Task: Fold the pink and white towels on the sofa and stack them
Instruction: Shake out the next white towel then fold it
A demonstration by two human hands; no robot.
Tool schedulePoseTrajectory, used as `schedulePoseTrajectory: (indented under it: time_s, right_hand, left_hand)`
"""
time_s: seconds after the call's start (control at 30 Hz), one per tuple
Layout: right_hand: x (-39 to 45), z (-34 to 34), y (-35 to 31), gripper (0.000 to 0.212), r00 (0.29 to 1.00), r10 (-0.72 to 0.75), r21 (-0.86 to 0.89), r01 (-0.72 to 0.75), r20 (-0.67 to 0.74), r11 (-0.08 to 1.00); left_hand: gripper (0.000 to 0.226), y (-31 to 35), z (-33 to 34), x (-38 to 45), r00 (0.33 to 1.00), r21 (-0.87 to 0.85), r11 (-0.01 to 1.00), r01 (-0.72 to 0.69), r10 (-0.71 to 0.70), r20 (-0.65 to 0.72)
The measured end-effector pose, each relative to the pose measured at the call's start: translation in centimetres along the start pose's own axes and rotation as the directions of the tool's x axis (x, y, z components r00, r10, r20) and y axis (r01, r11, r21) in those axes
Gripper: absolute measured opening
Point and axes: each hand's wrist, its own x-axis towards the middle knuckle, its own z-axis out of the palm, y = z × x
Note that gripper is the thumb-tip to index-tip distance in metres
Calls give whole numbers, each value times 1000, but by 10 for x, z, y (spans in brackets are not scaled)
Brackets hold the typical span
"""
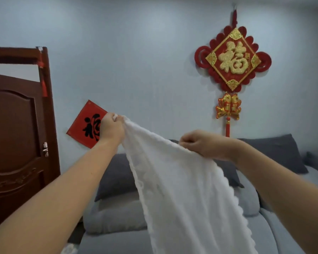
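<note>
The white towel (182, 189) is held up in the air in front of the person, above the grey sofa (117, 241), and it hangs down from its top edge to the bottom of the view. The left hand (111, 128) is raised higher and pinches one top corner of the towel; its fingers are curled closed around the cloth. The right hand (200, 143) is lower and to the right, and it pinches the top edge between thumb and curled fingers. The edge runs tight and slanted between the two hands. The side border of the towel has a wavy shape. Behind it, dark grey cushions (116, 178) lean on the back of the sofa. On the wall hangs a red knot ornament (232, 60) with gold letters, and a red paper square (86, 123) is behind the left hand. A brown wooden door (17, 125) stands at the left
</note>
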Motion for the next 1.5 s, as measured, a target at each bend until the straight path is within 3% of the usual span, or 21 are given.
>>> schedulePoseTrajectory:
  time_s: [0.03, 0.1, 0.17, 0.2, 0.33, 0.37, 0.47, 0.5, 0.57, 0.6, 0.63, 0.73, 0.9, 1.0, 1.07, 1.13, 1.2, 1.27, 1.3, 1.37, 1.5]
  right_hand:
    - [3, 3, -4, 24, 998, 12, 84, -18, 63, 996]
    - [14, 6, -6, 24, 966, 26, 168, 18, -256, 986]
    - [26, 14, -8, 21, 710, -58, -65, 16, -702, 998]
    - [31, 21, -17, 19, 645, -117, -156, -3, -755, 988]
    - [52, 33, -52, 16, 886, -186, -86, 165, -424, 983]
    - [57, 26, -58, 15, 847, -179, -18, 197, -501, 980]
    - [73, 17, -66, 16, 559, -129, 3, 229, -819, 973]
    - [80, 25, -68, 14, 601, -181, -88, 180, -779, 980]
    - [96, 53, -64, 12, 851, -264, -315, 124, -453, 941]
    - [97, 59, -59, 12, 902, -249, -373, 108, -354, 922]
    - [101, 57, -53, 14, 890, -246, -358, 102, -384, 928]
    - [99, 41, -50, 19, 675, -192, -129, 142, -713, 981]
    - [71, 80, -43, 12, 837, -324, -106, 310, -440, 945]
    - [49, 98, -16, 13, 864, -319, 17, 353, -389, 936]
    - [37, 118, -5, 12, 883, -319, 88, 368, -344, 926]
    - [28, 136, 3, 13, 904, -304, 184, 368, -300, 912]
    - [21, 144, 9, 12, 924, -308, 280, 364, -226, 888]
    - [14, 144, 14, 15, 932, -335, 376, 361, -135, 853]
    - [9, 142, 16, 19, 933, -347, 416, 354, -95, 838]
    - [3, 143, 23, 18, 933, -356, 449, 343, -58, 825]
    - [-8, 149, 41, 11, 947, -313, 488, 306, -68, 818]
  left_hand:
    - [16, -8, -10, 3, 1000, -53, 998, 29, -28, 5]
    - [22, -22, -27, 2, 999, -101, 995, -22, 24, 21]
    - [22, -17, -39, -2, 984, -52, 983, -175, 177, 21]
    - [21, -9, -43, -2, 969, -24, 969, -246, 245, -25]
    - [15, 19, -77, 34, 932, -16, 955, -298, 287, -222]
    - [14, 22, -87, 43, 921, 56, 941, -333, 337, -197]
    - [14, 22, -99, 56, 892, 226, 870, -439, 452, -10]
    - [16, 24, -100, 58, 902, 227, 877, -424, 431, 18]
    - [19, 24, -105, 65, 939, 179, 924, -337, 344, -7]
    - [20, 23, -109, 69, 954, 156, 944, -291, 299, -28]
    - [21, 22, -113, 72, 961, 145, 953, -264, 273, -42]
    - [18, 20, -111, 67, 958, 155, 950, -273, 283, -49]
    - [25, 7, -100, 49, 976, -30, 995, -94, 86, -202]
    - [30, -13, -87, 21, 974, -31, 997, 76, -81, -212]
    - [16, -19, -68, -6, 993, 231, 973, 23, 4, -118]
    - [20, -14, -50, -38, 982, 363, 924, -124, 62, 179]
    - [42, -7, -34, -68, 837, 367, 913, -178, -55, 544]
    - [41, -7, -20, -93, 622, 422, 882, -208, -214, 753]
    - [30, -11, -15, -101, 572, 455, 860, -233, -257, 779]
    - [12, -14, -10, -109, 603, 523, 804, -284, -274, 749]
    - [25, -17, 3, -116, 616, 647, 672, -361, -350, 706]
